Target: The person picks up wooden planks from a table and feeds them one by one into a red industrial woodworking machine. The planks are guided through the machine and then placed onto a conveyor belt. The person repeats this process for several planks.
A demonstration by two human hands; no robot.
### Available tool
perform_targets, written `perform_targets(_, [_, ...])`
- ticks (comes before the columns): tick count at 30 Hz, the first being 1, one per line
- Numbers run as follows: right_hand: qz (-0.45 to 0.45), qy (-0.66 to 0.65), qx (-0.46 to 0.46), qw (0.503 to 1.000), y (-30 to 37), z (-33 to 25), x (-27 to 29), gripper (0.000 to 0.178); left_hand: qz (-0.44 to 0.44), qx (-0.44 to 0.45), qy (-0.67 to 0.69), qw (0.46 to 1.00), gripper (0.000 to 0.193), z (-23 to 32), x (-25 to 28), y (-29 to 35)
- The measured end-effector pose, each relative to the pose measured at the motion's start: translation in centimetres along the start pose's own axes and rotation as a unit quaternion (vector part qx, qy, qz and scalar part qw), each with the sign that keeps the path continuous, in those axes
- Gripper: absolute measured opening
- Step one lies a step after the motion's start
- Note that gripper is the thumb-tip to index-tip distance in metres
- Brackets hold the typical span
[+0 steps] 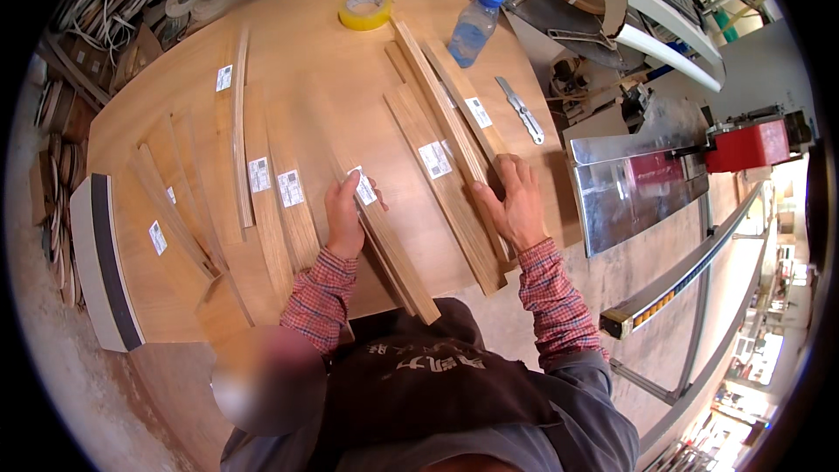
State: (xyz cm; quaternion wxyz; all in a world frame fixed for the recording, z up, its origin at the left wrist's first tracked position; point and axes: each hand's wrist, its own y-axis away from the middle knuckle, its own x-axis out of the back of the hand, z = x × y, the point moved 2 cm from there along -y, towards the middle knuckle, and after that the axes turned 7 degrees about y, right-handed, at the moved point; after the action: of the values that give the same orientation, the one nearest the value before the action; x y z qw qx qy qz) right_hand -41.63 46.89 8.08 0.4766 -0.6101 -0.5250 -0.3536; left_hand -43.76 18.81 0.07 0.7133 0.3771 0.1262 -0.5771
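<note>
My left hand (343,217) is closed around a narrow wooden strip (398,249), its thumb on the white label near the strip's far end. The strip's near end points toward my body, and another strip shows along its underside. My right hand (517,210) rests with thumb and fingers apart over wooden strips on the right. Its thumb touches an upright-edged strip (454,135), while its fingers lie at the near end of a labelled strip (463,87). Between my hands lies a flat labelled strip (450,197).
More labelled strips (280,162) lie left on the wooden table (297,17). Yellow tape (364,10), a blue-capped bottle (474,26) and a utility knife (521,111) sit toward the back. A metal-topped machine (629,183) stands right. Wood offcuts (114,9) crowd the far left.
</note>
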Motion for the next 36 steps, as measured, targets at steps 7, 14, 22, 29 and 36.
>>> perform_targets(7, [0.048,0.098,0.08,0.991,1.5,-4.3,-1.9,0.06,-0.023,0.013,0.003,1.0,0.027,0.3,-0.2,0.0])
perform_targets(14, [0.021,0.025,0.071,0.997,1.9,-6.2,-3.1,0.063,-0.025,0.04,-0.017,0.999,0.029,-0.1,0.1,0.2])
perform_targets(22, [-0.033,-0.199,-0.023,0.979,6.2,-7.4,-0.4,0.07,-0.036,0.061,0.056,0.996,0.034,-2.5,0.0,0.9])
perform_targets(29, [-0.056,-0.178,-0.022,0.982,8.3,-7.6,-0.2,0.068,-0.043,0.07,0.02,0.996,0.031,-2.2,-0.3,1.5])
perform_targets(36, [-0.045,-0.206,-0.023,0.977,7.2,-7.7,0.3,0.063,-0.026,0.05,0.039,0.998,0.024,-1.7,-1.9,4.1])
